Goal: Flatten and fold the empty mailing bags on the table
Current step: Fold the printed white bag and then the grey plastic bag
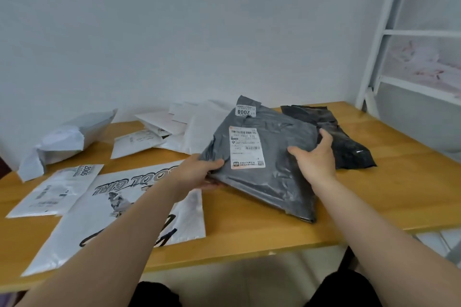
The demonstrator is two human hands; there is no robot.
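— Where is our grey bag [269,157]?
— Mid-worktop [374,194], far edge lifted, overlapping the black bag [349,142] behind it.
— And our hands?
— Our left hand [199,172] pinches its left edge, thumb on top. Our right hand [316,157] grips its right side, fingers curled round the edge.
— The white bags [129,207]?
— Flat at the left.

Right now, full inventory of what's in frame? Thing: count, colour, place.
grey mailing bag: 1, grey, two white labels, table centre, held
black bag: 1, black, right of the grey one
printed bag: 1, white with black print, flat, near left
labelled white bag: 1, white, far left edge
crumpled bag: 1, white-grey, back left
white bag pile: count unclear, back centre
table: 1, wooden
metal frame: 1, white, right
left hand: grips grey bag's left edge
right hand: grips its right side
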